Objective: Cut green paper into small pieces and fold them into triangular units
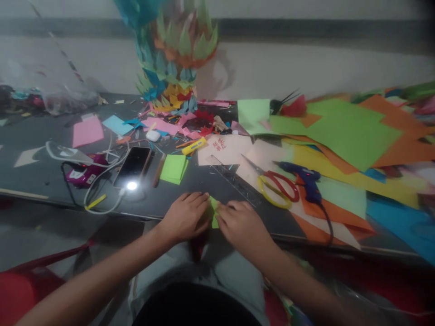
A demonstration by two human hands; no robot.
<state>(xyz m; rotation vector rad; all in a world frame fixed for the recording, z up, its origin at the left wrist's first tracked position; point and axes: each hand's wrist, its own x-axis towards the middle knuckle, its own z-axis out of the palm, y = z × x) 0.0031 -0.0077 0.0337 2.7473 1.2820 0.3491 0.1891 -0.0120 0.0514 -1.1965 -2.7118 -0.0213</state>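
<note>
A small piece of light green paper (214,213) is between my two hands at the table's front edge. My left hand (188,215) has its fingers closed on the paper's left side. On the other side my right hand (239,222) grips the paper, its fingertips bent over the edge. Most of the sheet is covered by my fingers, so its folds are hard to make out. Just beyond my left hand lies a stack of green paper squares (173,169). A clear ruler (234,179) rests past my right hand, near scissors (277,188) with red and yellow handles.
A blue glue gun (304,176) lies at right beside large coloured sheets (350,127). At left are a phone (134,166) with a lit light, a cable and a purple power strip (87,171). A tall folded-paper model (173,68) stands at the back among scraps. A yellow cutter (194,146) lies mid-table.
</note>
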